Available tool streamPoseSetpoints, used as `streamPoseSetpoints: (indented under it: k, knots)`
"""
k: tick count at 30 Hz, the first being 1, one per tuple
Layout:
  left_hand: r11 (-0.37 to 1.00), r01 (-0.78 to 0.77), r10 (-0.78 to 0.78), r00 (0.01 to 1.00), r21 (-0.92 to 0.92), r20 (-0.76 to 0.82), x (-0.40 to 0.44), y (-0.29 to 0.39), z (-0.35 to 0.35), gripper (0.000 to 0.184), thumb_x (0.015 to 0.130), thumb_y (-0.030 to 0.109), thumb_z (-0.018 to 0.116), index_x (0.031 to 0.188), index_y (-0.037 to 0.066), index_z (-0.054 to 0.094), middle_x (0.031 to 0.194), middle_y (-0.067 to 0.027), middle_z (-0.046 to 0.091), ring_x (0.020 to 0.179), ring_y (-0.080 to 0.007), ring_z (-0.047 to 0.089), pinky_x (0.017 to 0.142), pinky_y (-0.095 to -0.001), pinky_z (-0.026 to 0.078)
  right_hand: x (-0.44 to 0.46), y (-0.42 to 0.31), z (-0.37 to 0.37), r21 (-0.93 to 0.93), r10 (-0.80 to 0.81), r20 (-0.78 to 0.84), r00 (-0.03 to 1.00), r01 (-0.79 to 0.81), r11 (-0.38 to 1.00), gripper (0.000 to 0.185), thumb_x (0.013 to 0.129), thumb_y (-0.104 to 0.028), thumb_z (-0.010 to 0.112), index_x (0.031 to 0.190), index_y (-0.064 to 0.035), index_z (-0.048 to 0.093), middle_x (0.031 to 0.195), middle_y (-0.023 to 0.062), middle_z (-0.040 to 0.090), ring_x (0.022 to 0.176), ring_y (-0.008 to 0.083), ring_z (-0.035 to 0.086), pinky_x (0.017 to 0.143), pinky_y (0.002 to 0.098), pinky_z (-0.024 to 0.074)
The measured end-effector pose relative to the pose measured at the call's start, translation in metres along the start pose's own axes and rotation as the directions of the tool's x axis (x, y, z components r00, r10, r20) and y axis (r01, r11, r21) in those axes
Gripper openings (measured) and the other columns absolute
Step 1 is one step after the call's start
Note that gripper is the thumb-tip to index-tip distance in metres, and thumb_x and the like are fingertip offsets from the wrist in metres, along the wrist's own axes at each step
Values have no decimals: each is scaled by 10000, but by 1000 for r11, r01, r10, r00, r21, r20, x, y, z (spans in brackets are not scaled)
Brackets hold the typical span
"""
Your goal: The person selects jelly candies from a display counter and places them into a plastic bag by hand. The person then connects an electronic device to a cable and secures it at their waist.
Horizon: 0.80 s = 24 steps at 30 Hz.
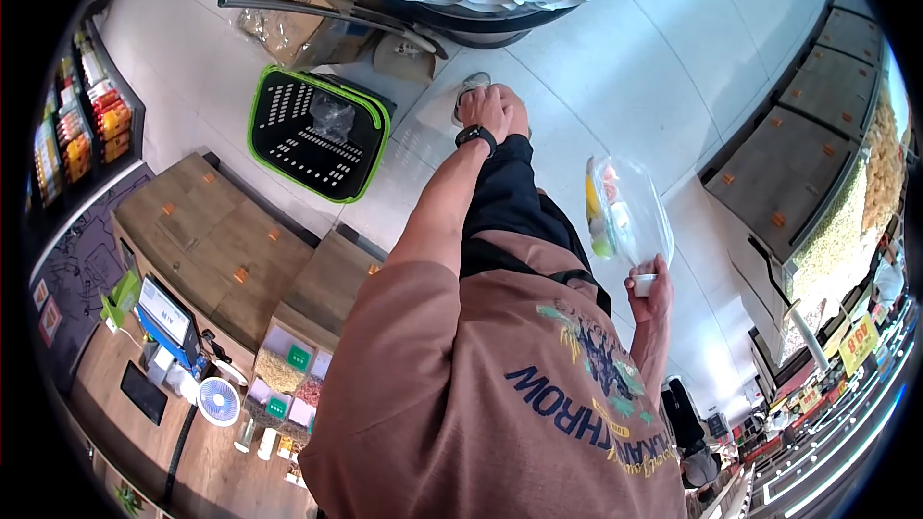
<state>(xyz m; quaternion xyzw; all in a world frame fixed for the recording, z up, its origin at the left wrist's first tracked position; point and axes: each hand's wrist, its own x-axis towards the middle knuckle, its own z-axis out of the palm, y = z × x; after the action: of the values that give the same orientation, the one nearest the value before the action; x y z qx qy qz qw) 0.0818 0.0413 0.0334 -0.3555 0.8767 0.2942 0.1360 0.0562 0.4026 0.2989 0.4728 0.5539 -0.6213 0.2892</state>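
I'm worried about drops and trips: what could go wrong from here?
The right hand also holds a small white object, so its clear plastic bag of colourful items might slip. The black plastic basket with a green rim stands on pale floor tiles, and could trip someone.

1 white fan (219,402) on a wooden counter (216,469), near a lit screen (165,310) and dark tablet (143,394)

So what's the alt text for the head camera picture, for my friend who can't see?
A right hand holds a clear plastic bag with colourful things inside. The left hand is by a knee, and a green-rimmed black basket stands on the floor.
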Motion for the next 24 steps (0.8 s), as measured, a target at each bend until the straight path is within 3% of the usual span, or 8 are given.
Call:
streamPoseSetpoints:
  k: [4, 9, 12, 15, 18, 20, 23, 24]
  knots:
    - [996, -78, 81, 995, 53, -50, 5, -6, 3, 353, 830, 325, 609, 1064, 67, 550, 1175, -174, 526, 1117, -387, 487, 904, -499, 444, 2, 1, -7, -10, -3, -12, 1000, 3, 1000, 225, 984, -279, 496, 914, -68, 462, 729, 67, 494, 635, 225, 567, 498, 339, 465]
    - [999, -21, 17, 995, 42, 93, 12, -6, -2, 415, 837, 337, 597, 1155, 72, 588, 1223, -169, 535, 1174, -363, 492, 997, -443, 416, 0, 1, -12, -27, -10, -47, 999, 9, 1000, 225, 982, -281, 500, 906, -74, 459, 715, 61, 488, 633, 216, 564, 498, 328, 464]
    - [999, -25, 22, 998, 48, 64, 4, -16, 5, 481, 844, 376, 593, 1216, 75, 542, 1253, -186, 527, 1187, -376, 491, 1012, -450, 408, -1, 0, -3, -21, -3, -47, 999, 2, 1000, 234, 982, -278, 506, 844, -95, 457, 675, 44, 473, 628, 203, 560, 496, 311, 462]
    - [987, 117, -88, 967, -109, 239, -9, -22, -15, 660, 829, 476, 606, 1298, 34, 462, 1287, -214, 519, 1193, -384, 498, 1016, -447, 409, 0, 1, -4, 4, 17, -30, 999, -17, 1000, 234, 978, -281, 512, 845, -96, 458, 677, 43, 481, 637, 198, 566, 500, 309, 463]
    - [975, 176, -122, 931, -133, 344, -24, -44, -19, 717, 826, 564, 609, 1267, 23, 446, 1229, -208, 553, 1131, -388, 532, 1014, -435, 394, 3, 1, -7, 5, 11, -28, 1000, -11, 1000, 229, 979, -282, 512, 849, -101, 461, 683, 43, 490, 642, 198, 570, 502, 308, 463]
    - [942, 306, -173, 797, -140, 578, -39, -45, -50, 774, 824, 632, 592, 1268, 13, 456, 1160, -149, 591, 1046, -277, 583, 925, -387, 459, 5, 3, -10, 23, 15, -12, 1000, -15, 1000, 219, 978, -283, 512, 855, -107, 466, 686, 43, 495, 637, 199, 571, 500, 307, 467]
    - [821, 549, -165, 486, -153, 858, -46, -67, -48, 760, 830, 640, 593, 1262, 24, 481, 1088, -88, 586, 969, -151, 557, 819, -333, 495, 4, 3, -7, 29, 24, -26, 999, -23, 999, 218, 977, -280, 515, 847, -112, 468, 683, 42, 495, 633, 201, 570, 497, 309, 471]
    - [832, 514, -143, 565, -211, 813, -46, -69, -47, 746, 830, 627, 595, 1231, 6, 498, 1076, -105, 601, 914, -163, 577, 764, -326, 495, 5, 4, -8, 27, 21, -22, 1000, -21, 999, 219, 976, -280, 516, 846, -111, 467, 683, 42, 493, 633, 201, 570, 497, 309, 472]
